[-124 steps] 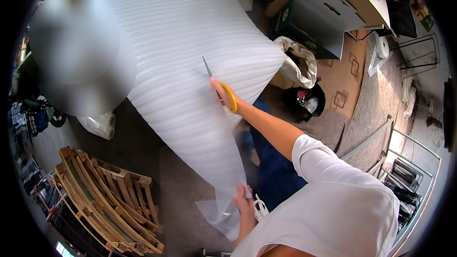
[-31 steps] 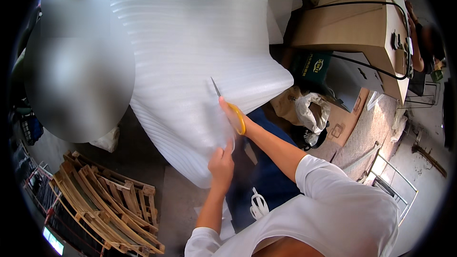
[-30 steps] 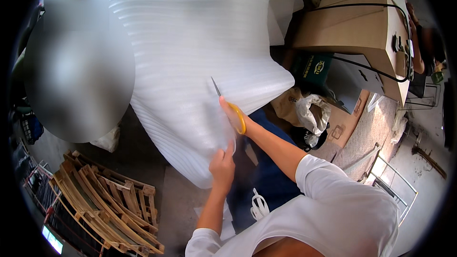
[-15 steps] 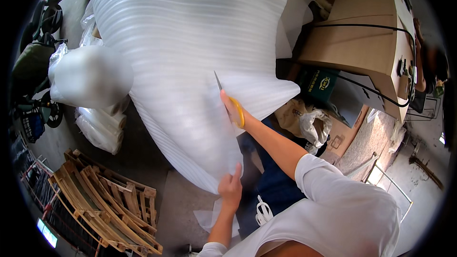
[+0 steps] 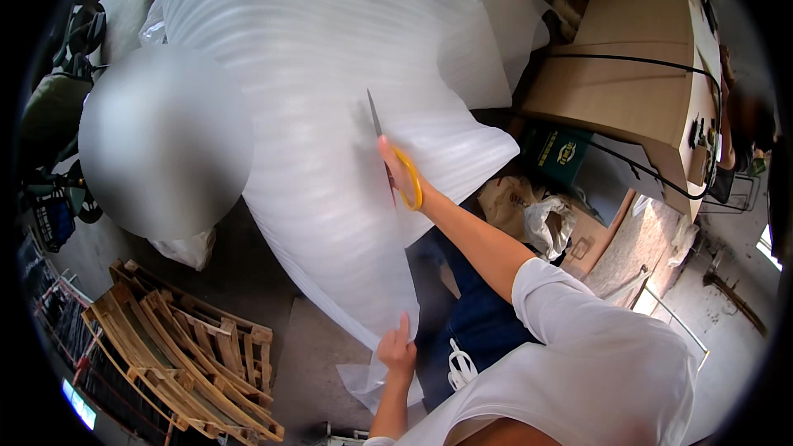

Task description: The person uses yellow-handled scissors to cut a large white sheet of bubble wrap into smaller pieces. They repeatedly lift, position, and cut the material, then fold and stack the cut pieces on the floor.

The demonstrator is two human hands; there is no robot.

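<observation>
A large white ridged foam sheet (image 5: pixel 330 107) spreads in front of me, its near part narrowing toward my body. My right hand (image 5: pixel 400 172) is closed around a pair of scissors (image 5: pixel 419 188) with yellow handles. The pointed metal blade extends away from me over the sheet, and a cut edge runs from the scissors back toward me. Lower down, my left hand (image 5: pixel 398 352) pinches the near end of the sheet beside that edge, index finger pointing forward. Which part of the foam lies between the blades is hidden.
Wooden pallets (image 5: pixel 190 351) lie at the lower left. A large cardboard box (image 5: pixel 611 74) stands at the right, with a green box (image 5: pixel 555 153) and a white plastic bag (image 5: pixel 549 225) near it. A white coiled cord (image 5: pixel 461 365) hangs by my legs. A blurred round patch covers the left.
My right hand and the scissors have moved slightly farther from me along the sheet. My left hand has drawn the near end toward me. The sheet's far right side has shifted and folded.
</observation>
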